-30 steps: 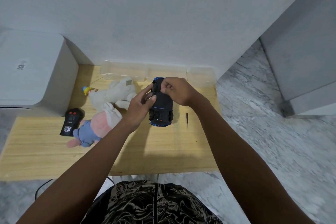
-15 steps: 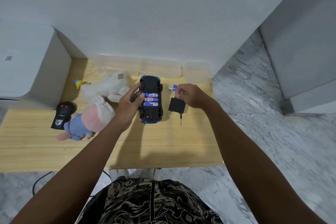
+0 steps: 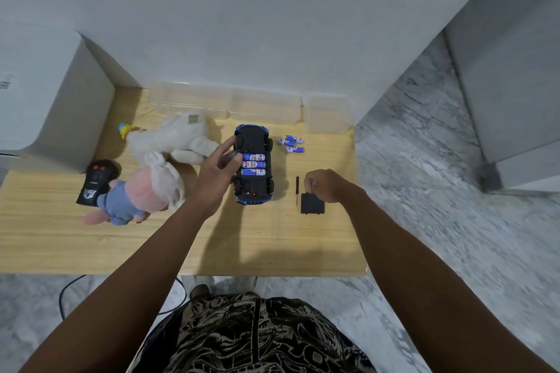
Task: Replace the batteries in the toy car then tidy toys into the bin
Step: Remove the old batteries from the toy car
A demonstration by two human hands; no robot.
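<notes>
**Cover set down, cells exposed**

Since half a second ago the right hand (image 3: 325, 186) has drawn back toward the near right of the bench (image 3: 272, 245), and the black cover (image 3: 312, 203) it carried now lies flat there, just right of the screwdriver (image 3: 297, 191). That hand's grip is curled, fingertips at the cover's far edge; whether it still pinches the cover I cannot tell from this angle.

The bench is pale wood against a white wall, with a clear bin (image 3: 224, 103) along its far edge. A white plush (image 3: 178, 138) lies far left of centre; nearer, a pink and blue plush (image 3: 133, 198) lies touching a black remote (image 3: 97, 180).

The car (image 3: 254, 168) rests upside down mid-bench, its open bay showing three blue cells (image 3: 254, 164) side by side. The left hand (image 3: 216, 174) holds the car's left flank, grip wrapped on the body with the thumb near the far wheel and fingertips at the cells' ends.

Spare cells (image 3: 291, 144), loose in a small cluster, lie just right of the car's far end, well apart from the cover.
</notes>
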